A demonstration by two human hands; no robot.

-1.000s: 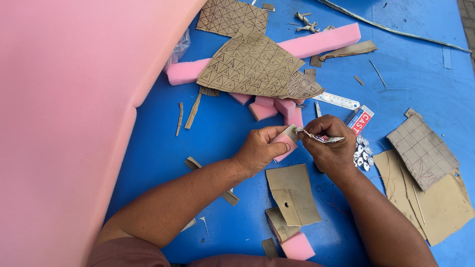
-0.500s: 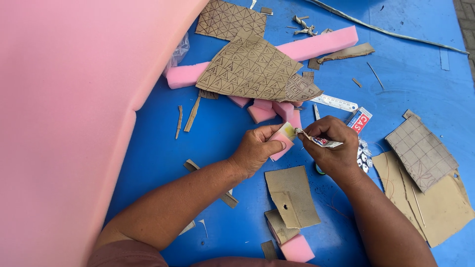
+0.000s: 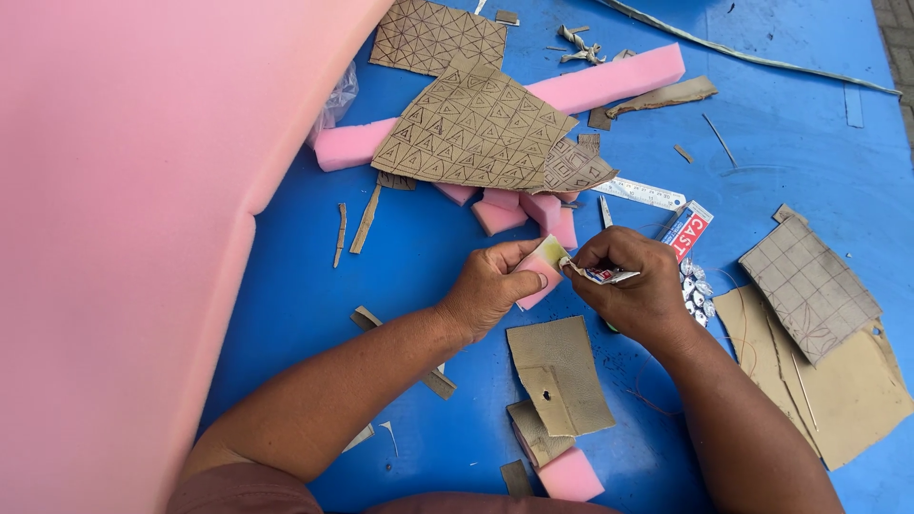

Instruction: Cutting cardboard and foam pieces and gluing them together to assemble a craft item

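- Head view: the left hand [image 3: 487, 290] grips a small pink foam block [image 3: 540, 269], just below the patterned cardboard sheet [image 3: 476, 133].
- The right hand [image 3: 636, 286] pinches what looks like a small glue tube [image 3: 602, 275], its tip touching the block, over the blue table [image 3: 286, 276].

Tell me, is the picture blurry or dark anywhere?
Head view: bright, even daylight, soft shadows under the hands; left hand, right hand and small pink foam block look sharp; the big pink foam sheet at the left is featureless, slightly soft.
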